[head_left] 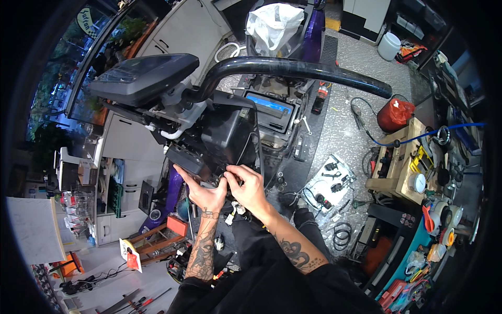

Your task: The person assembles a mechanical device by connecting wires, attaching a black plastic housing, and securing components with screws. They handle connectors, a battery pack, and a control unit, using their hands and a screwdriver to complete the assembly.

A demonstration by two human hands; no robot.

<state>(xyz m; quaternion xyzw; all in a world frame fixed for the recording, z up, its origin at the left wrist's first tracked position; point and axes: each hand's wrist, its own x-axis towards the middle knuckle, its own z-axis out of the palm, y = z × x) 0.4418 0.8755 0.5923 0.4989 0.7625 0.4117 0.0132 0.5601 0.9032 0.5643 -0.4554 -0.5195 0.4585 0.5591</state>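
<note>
A partly stripped scooter stands in front of me, its black handlebar [293,66] crossing above my hands. My left hand [205,194] grips the lower edge of a black rectangular box [185,158], index finger along its side and thumb towards my right hand. Close beside it, my right hand [247,187] is closed in a pinch at the box's right end; what its fingertips hold is too small to make out. Just above sits a black plastic housing [226,128]. A dark display unit [146,78] is on the handlebar's left.
Behind the housing is an uncovered bay with a blue-topped battery [269,104]. A wrench [307,125] lies right of it. A white board with parts [329,183] lies on the floor, near a coiled cable [342,236]. A wooden workbench [400,180] stands right; a wooden stepladder [159,238] lies left.
</note>
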